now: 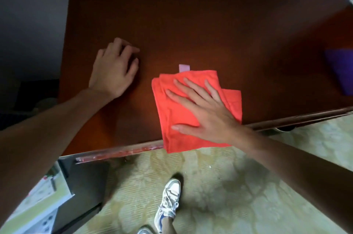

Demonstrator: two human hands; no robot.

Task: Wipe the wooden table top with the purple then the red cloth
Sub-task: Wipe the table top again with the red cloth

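Note:
The folded red cloth (172,117) lies on the dark wooden table top (191,23) at its near edge, one corner hanging over that edge. A small pale label sticks out from its far side. My right hand (202,107) lies flat on the cloth, palm down, fingers spread and pointing left. My left hand (114,69) rests on the bare wood to the left of the cloth, fingers loosely curled, holding nothing. The purple cloth (340,71) lies at the table's right side, cut off by the frame edge.
The table's near edge (118,152) runs slanted across the view. Below it is patterned pale carpet (238,186) and my shoe (169,201). A box with printed sides (38,207) stands at the lower left by the table corner. A grey wall is behind the table.

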